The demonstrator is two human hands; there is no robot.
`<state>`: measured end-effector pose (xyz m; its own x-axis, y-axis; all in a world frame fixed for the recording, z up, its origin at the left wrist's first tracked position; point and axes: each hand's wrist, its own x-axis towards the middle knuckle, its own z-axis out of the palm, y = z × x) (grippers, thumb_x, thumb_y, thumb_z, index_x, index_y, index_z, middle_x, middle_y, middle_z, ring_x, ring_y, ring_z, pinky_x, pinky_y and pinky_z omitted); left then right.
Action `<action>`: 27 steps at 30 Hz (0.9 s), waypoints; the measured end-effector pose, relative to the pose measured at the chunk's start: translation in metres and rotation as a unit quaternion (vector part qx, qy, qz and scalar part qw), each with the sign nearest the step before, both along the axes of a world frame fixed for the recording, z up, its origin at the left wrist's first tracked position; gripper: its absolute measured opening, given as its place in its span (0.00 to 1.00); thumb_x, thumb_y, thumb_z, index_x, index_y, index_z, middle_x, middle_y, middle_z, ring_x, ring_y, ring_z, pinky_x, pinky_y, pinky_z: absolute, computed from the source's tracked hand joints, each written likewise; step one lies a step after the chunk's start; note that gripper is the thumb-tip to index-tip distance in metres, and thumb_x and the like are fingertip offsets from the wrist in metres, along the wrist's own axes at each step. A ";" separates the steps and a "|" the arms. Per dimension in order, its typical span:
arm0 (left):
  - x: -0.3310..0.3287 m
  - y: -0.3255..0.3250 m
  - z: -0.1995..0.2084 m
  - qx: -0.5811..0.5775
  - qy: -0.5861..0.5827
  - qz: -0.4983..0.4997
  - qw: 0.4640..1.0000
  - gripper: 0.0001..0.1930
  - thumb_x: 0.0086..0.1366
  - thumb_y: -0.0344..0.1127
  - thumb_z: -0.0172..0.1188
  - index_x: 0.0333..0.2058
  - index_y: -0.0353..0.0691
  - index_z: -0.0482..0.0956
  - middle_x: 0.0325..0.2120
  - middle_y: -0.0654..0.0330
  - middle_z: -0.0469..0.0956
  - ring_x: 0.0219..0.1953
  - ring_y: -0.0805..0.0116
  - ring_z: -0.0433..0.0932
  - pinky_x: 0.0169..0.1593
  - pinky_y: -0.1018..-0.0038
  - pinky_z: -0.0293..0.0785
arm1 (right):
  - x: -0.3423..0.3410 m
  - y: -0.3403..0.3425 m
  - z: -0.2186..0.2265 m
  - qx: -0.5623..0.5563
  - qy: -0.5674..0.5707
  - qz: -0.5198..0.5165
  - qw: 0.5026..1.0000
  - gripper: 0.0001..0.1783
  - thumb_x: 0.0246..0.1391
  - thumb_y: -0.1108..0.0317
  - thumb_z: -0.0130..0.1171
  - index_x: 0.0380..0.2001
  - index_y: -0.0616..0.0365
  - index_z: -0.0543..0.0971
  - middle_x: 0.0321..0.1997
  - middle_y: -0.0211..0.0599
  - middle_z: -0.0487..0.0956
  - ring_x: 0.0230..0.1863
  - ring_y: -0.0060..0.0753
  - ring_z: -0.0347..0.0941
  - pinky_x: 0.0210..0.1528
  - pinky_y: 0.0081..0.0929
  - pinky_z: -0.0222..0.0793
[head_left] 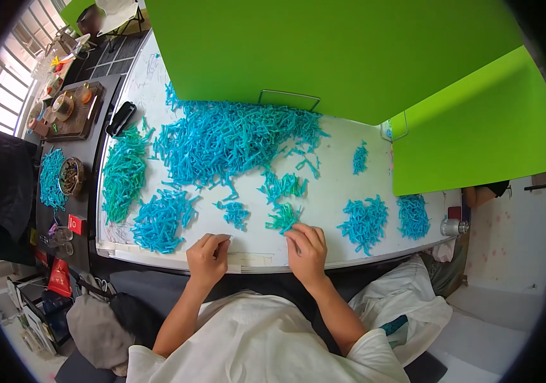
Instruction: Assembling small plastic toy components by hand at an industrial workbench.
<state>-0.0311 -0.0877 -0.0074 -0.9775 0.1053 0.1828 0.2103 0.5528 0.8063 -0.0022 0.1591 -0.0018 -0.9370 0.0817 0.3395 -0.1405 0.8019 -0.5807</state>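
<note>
Above the front edge of the white table my left hand (pixel 209 257) is closed in a pinch; whatever its fingertips hold is too small to make out. My right hand (pixel 307 254) is closed too, its fingertips pinching a small blue-green plastic piece at the near edge of a little green and blue pile (pixel 283 217). Just beyond lies another loose mixed cluster (pixel 284 186). Between and ahead of the hands sits a small blue pile (pixel 235 214). A large heap of thin blue plastic pieces (pixel 228 143) spreads over the far middle of the table.
Green pieces (pixel 124 172) and a blue pile (pixel 161 221) lie at the left, more blue piles (pixel 363 223) at the right. Large green boards (pixel 336 51) overhang the table's far side. A black tray (pixel 121 119) and a metal canister (pixel 454 226) stand near its edges.
</note>
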 end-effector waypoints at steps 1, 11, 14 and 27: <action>0.000 0.000 0.001 0.002 -0.001 0.004 1.000 0.05 0.59 0.22 0.67 0.34 0.38 0.84 0.22 0.58 0.78 0.19 0.66 0.75 0.24 0.72 0.68 | 0.003 -0.001 0.000 0.001 0.011 0.003 1.000 0.12 0.44 0.80 0.68 0.34 0.56 0.83 0.43 0.35 0.81 0.41 0.44 0.75 0.44 0.38 0.72; 0.001 0.000 -0.002 -0.002 0.001 0.000 1.000 0.06 0.59 0.21 0.67 0.34 0.38 0.84 0.23 0.58 0.78 0.20 0.66 0.75 0.25 0.73 0.69 | 0.021 -0.006 0.005 0.022 0.008 -0.067 0.997 0.15 0.45 0.80 0.67 0.38 0.54 0.83 0.44 0.34 0.80 0.46 0.45 0.73 0.47 0.40 0.70; 0.000 0.001 -0.002 0.001 0.008 0.001 1.000 0.06 0.59 0.21 0.67 0.34 0.37 0.84 0.23 0.58 0.78 0.20 0.66 0.75 0.24 0.73 0.68 | 0.016 -0.001 -0.001 0.009 -0.014 -0.068 0.998 0.17 0.45 0.79 0.67 0.41 0.54 0.83 0.46 0.34 0.79 0.48 0.45 0.72 0.50 0.41 0.68; 0.001 0.001 -0.004 0.012 0.017 0.001 1.000 0.06 0.59 0.21 0.67 0.34 0.37 0.84 0.23 0.58 0.78 0.19 0.67 0.75 0.23 0.74 0.67 | -0.018 -0.026 0.003 0.057 -0.020 -0.025 0.998 0.14 0.41 0.76 0.74 0.34 0.53 0.84 0.35 0.32 0.78 0.39 0.44 0.72 0.41 0.37 0.71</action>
<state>-0.0300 -0.0870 -0.0118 -0.9711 0.0986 0.2175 0.2361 0.5332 0.8124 -0.0201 0.1329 0.0008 -0.9459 0.0913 0.3115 -0.0772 0.8689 -0.4890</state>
